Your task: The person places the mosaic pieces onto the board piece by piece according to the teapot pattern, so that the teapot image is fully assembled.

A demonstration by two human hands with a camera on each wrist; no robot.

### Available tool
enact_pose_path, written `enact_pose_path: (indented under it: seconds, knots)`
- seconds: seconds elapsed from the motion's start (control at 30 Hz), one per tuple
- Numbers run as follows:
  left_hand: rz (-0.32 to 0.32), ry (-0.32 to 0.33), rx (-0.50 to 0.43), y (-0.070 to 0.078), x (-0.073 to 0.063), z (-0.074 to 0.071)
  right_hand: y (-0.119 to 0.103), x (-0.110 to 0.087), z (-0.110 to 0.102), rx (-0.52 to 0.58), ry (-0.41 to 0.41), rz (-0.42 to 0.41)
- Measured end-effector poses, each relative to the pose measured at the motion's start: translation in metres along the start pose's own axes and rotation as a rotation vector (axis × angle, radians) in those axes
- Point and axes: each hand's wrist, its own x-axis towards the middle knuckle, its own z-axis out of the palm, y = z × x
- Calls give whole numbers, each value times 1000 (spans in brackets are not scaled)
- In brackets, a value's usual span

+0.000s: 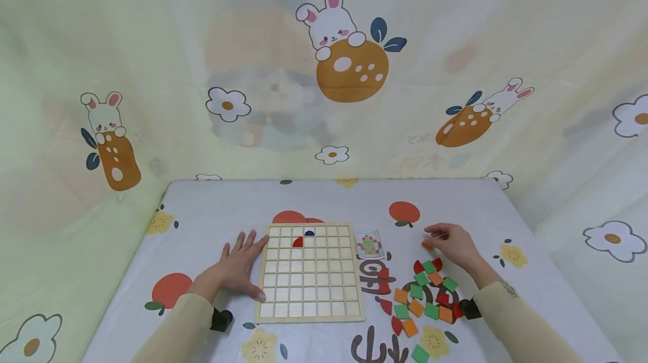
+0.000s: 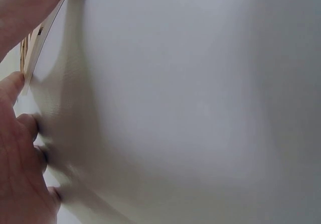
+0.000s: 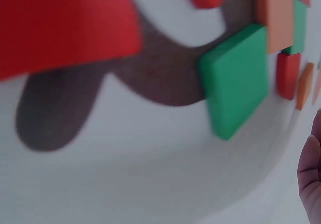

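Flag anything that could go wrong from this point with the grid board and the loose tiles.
The left hand only lies flat at the wooden grid board, so a nudge might shift it and unseat the red piece. The right hand, at an orange tile, could brush the tile pile.

A small table set up for recording, made to look like a child's play corner: pale yellow-green fabric printed with cartoon rabbits, orange mushrooms and white flowers (image 1: 329, 42) hangs as a backdrop on three sides, and a white tablecloth printed with red fruit and yellow flowers (image 1: 212, 205) covers the table, which carries a wooden grid puzzle board (image 1: 309, 273) and small coloured wooden tiles (image 1: 425, 295)
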Motion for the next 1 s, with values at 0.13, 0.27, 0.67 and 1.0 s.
enact_pose_path:
  seconds: [0.13,0.27,0.67,1.0]
  knots:
    - [5,3,-6,0,0,0,11,1,2,0,-19,41]
    - [5,9,-6,-1,1,1,16,0,4,-24,-33,81]
    - [0,9,-4,-1,1,1,23,1,5,-48,-44,141]
    - [-10,7,-4,1,0,0,20,1,3,-38,-40,164]
